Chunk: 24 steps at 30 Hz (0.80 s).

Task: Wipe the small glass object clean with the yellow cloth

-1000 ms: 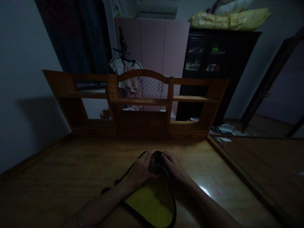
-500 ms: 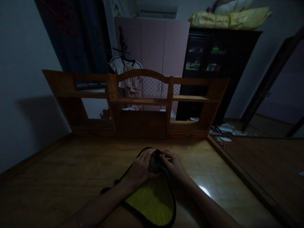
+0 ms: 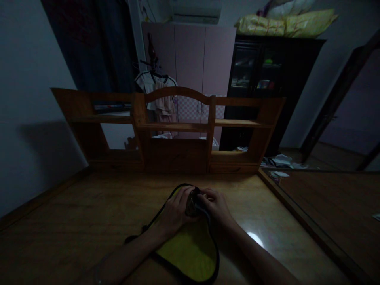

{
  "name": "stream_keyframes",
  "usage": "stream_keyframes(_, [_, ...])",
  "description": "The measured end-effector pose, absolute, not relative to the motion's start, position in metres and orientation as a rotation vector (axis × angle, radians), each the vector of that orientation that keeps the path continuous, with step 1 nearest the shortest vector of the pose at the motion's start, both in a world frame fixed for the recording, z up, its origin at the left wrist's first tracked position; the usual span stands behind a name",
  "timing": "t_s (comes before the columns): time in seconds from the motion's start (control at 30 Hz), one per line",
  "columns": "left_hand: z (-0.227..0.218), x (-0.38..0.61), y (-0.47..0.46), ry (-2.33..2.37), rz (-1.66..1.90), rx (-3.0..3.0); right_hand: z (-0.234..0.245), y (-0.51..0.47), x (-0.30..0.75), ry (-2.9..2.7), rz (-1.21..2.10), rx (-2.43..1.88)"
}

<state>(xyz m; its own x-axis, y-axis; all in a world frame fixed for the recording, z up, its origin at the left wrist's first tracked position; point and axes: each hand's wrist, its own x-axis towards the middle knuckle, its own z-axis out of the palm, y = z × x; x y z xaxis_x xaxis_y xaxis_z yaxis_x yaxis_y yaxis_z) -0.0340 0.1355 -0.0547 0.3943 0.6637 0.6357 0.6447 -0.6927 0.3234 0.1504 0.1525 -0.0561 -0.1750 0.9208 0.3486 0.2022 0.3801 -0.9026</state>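
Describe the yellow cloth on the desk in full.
The yellow cloth is a soft-looking, rounded piece with a black border, lying mostly flat on the wooden desk. Its far edge curls up behind the left hand and right hand, which clasp a small dark object on it. The near part is bare; dim light hides its texture.

I have bare tabletop open from my left hand out to the left edge, and from my right hand out to the right edge. The wooden shelf unit walls off the whole far edge. The yellow cloth covers the stretch toward the near edge, under my forearms.
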Motion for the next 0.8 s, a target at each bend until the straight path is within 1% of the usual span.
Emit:
stream_keyframes(0.3, [-0.057, -0.035, 0.137, 1.239, 1.214, 2.583, -0.053, 0.147, 0.15, -1.673, 0.876, -0.998])
stream_keyframes(0.8, [-0.058, -0.034, 0.138, 1.191, 1.242, 2.588, -0.042, 0.144, 0.15, -1.707, 0.754, -0.957])
